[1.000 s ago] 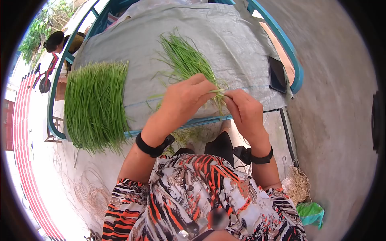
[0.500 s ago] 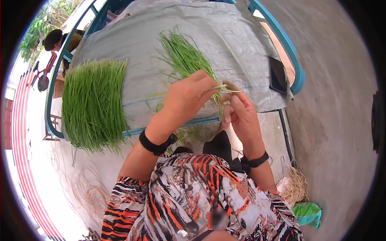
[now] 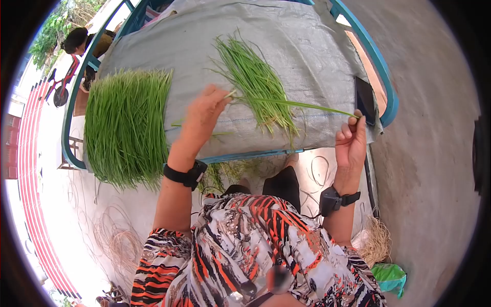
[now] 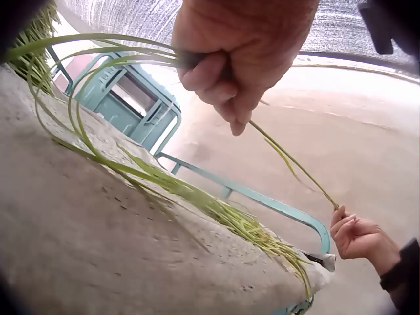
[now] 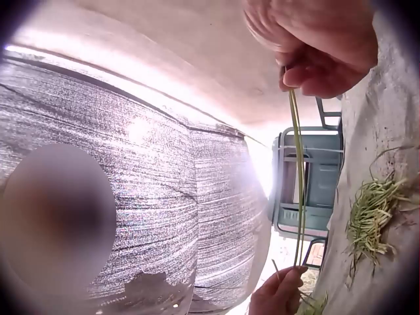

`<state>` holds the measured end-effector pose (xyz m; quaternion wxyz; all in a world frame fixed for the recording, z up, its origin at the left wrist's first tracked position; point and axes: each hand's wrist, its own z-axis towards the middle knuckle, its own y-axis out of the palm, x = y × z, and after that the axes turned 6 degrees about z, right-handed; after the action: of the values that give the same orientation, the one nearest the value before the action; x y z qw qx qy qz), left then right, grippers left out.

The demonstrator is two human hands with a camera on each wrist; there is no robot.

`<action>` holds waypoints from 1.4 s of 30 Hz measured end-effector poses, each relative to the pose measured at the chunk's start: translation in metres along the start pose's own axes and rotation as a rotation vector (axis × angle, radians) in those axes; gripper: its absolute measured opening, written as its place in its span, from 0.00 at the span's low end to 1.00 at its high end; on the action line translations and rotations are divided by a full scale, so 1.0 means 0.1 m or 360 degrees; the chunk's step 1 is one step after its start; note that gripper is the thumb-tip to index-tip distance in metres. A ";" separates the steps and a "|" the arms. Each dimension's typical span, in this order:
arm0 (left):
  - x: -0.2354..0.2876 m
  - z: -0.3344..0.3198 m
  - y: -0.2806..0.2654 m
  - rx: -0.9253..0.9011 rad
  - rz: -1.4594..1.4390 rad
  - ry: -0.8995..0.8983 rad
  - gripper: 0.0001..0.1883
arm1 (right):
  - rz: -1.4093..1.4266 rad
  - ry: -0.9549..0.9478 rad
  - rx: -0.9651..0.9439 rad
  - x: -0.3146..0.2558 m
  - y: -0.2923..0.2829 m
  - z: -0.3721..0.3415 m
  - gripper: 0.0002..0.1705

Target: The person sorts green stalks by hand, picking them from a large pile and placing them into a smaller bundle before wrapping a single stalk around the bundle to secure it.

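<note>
My left hand, blurred, grips a few garlic chives by their pale stems. Their long leaves trail away from the fist in the left wrist view. Out to the right, my right hand pinches the end of a thin green strand between thumb and fingertips. That strand runs stretched between both hands, also seen as a straight line in the right wrist view. Beneath it, a loose bunch of garlic chives lies on the grey sheet, stem ends toward me.
A thick, aligned pile of garlic chives lies at the sheet's left edge. A dark phone rests at the right, close behind my right hand. Blue rails edge the cart. Scraps lie below, and another person is at far left.
Both hands were together over the bunch. The right fingers opened, then took the strand's end and moved far right, while my left hand shifted left with the stems.
</note>
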<state>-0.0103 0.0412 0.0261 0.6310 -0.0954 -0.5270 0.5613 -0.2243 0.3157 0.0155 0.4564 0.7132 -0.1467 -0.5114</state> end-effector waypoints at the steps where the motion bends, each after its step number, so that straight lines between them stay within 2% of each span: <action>1: -0.06 -0.02 -0.05 -0.0003 0.0018 -0.0074 0.05 | 0.0021 -0.0042 0.0015 -0.04 -0.02 0.01 0.15; 6: -0.16 -0.08 -0.23 0.0091 0.0264 -0.0326 0.06 | 0.0326 0.0067 -0.0307 -0.30 0.10 0.07 0.13; 9: -0.15 -0.08 -0.26 0.0194 0.0193 -0.0339 0.09 | 0.0243 -0.0229 0.0033 -0.30 0.39 0.05 0.12; 10: -0.11 -0.08 -0.26 0.0230 0.0114 -0.0334 0.10 | 0.0131 -0.0275 0.0266 -0.27 0.69 -0.02 0.14; 11: -0.05 -0.07 -0.26 0.0266 0.0035 -0.0327 0.11 | 0.0080 -0.0155 -0.0004 -0.21 0.73 -0.05 0.14; 13: 0.48 -0.04 -0.34 -0.0153 -0.1051 -0.0910 0.17 | -0.0023 0.0085 -0.0538 -0.14 0.76 -0.14 0.16; 15: 0.71 -0.06 -0.25 -0.0435 -0.1369 -0.0823 0.19 | -0.0390 0.0389 -0.0485 0.04 0.97 -0.32 0.19; 17: 0.87 -0.08 -0.13 -0.0559 -0.1617 -0.0814 0.20 | -0.0835 0.0378 -0.0513 0.34 1.17 -0.42 0.13; 18: 0.91 -0.08 -0.08 -0.0621 -0.1740 -0.0802 0.20 | -0.0803 0.0401 -0.0572 0.47 1.17 -0.45 0.14; 21: 0.86 -0.14 0.15 -0.0380 -0.1581 -0.0454 0.20 | -0.0899 0.0310 -0.0547 0.69 1.22 -0.52 0.19; 24: 0.89 -0.17 0.18 -0.0566 -0.2061 -0.0604 0.21 | -0.0801 0.0230 -0.0486 0.82 1.16 -0.51 0.21; 33: 0.92 -0.27 0.35 -0.0286 -0.2246 -0.0929 0.20 | -0.0861 0.0253 -0.0470 0.98 1.21 -0.48 0.27; 35: 0.81 -0.25 0.39 0.0064 -0.1976 -0.0844 0.20 | -0.0900 0.0337 -0.0531 0.99 1.20 -0.50 0.25; 37: 0.73 -0.14 0.33 0.0406 -0.2025 -0.0854 0.19 | -0.0969 0.0442 -0.0632 0.96 1.19 -0.52 0.22; 40: 0.55 -0.02 0.11 0.0822 -0.2484 -0.0955 0.15 | -0.1382 0.0628 -0.0703 0.87 0.91 -0.50 0.15; 42: 0.34 -0.03 -0.03 0.0930 -0.2665 -0.0946 0.13 | -0.1522 0.0705 -0.0796 0.79 0.73 -0.52 0.14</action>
<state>-0.0127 0.0685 0.0459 0.6682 0.6251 -0.4019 0.0355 -0.1266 0.2493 0.0299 0.3491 0.6607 0.4157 -0.5185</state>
